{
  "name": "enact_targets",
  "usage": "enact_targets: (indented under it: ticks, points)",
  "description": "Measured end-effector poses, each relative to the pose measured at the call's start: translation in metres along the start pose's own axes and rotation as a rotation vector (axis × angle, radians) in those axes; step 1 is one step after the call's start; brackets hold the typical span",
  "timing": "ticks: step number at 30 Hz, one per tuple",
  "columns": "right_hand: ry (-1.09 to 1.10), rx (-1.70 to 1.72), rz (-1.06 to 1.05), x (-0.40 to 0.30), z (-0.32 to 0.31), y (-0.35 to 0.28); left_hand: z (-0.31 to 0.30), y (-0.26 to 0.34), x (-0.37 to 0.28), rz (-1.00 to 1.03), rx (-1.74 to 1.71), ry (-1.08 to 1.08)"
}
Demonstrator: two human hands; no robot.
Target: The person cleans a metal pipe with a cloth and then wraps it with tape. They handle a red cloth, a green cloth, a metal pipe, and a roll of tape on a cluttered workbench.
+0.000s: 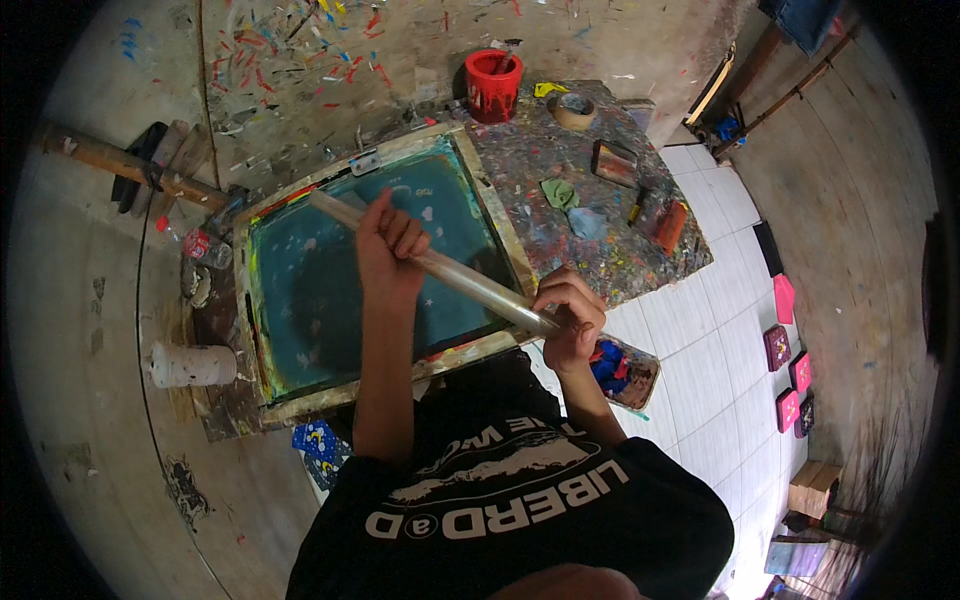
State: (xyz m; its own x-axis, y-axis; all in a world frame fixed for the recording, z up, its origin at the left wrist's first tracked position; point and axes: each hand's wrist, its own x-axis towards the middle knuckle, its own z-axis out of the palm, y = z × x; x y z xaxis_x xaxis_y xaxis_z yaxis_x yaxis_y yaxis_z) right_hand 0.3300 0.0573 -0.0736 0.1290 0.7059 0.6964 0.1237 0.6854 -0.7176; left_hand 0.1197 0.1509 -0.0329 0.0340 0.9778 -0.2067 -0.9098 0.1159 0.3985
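Observation:
A long roll of clear plastic film or tape (480, 289) lies slantwise across both hands, above a screen-printing frame. My left hand (390, 240) is closed around its upper part, with one finger pointing along it. Near the roll's lower right end, my right hand (571, 315) grips it between thumb and fingers. Beneath them the wooden-framed screen (330, 277) rests on the table, its blue-green mesh showing small pale motifs and yellow and red ink at the edges. A metal hinge clamp (365, 162) sits at the screen's far edge.
The ink-stained table (517, 165) bears a red paint pot (493, 86), a tape roll (574, 111), squeegees (615, 163) and crumpled cloths (587, 223). At left are a plastic bottle (206, 247) and a white container (195, 364). A tray with blue cloth (637, 375) is right of my body.

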Motion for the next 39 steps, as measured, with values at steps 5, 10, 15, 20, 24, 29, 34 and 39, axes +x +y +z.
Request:
enact_targets:
  ticks: [5, 10, 15, 20, 24, 29, 34, 39]
  points:
    - [-0.219, 0.000, 0.368, 0.012, 0.000, -0.017, 0.000, 0.010, 0.004, 0.072, 0.080, -0.054]
    - [-0.775, -0.166, 0.533, 0.019, -0.010, -0.019, 0.014, 0.014, 0.002, 0.006, 0.150, -0.209]
    - [-0.785, 0.338, 0.938, -0.001, 0.013, -0.016, 0.028, -0.002, 0.001, -0.091, 0.299, -0.287]
    - [-0.653, -0.038, 0.863, 0.004, 0.022, -0.024, 0.035, -0.045, -0.034, 0.078, 0.494, 0.047]
    - [-0.667, -0.382, 0.614, 0.003, 0.031, -0.022, 0.011, -0.059, -0.039, 0.060, 0.420, 0.079]
    - [-0.702, -0.405, 0.571, 0.007, 0.037, -0.022, 0.016, -0.046, -0.039, 0.129, 0.503, 0.092]
    - [-0.787, -0.367, 0.436, 0.035, 0.008, -0.032, 0.033, -0.064, -0.032, 0.323, 0.574, -0.080]
    - [-0.251, -0.517, 0.008, 0.131, -0.051, -0.077, 0.045, -0.122, -0.015, 0.584, 0.951, -0.441]
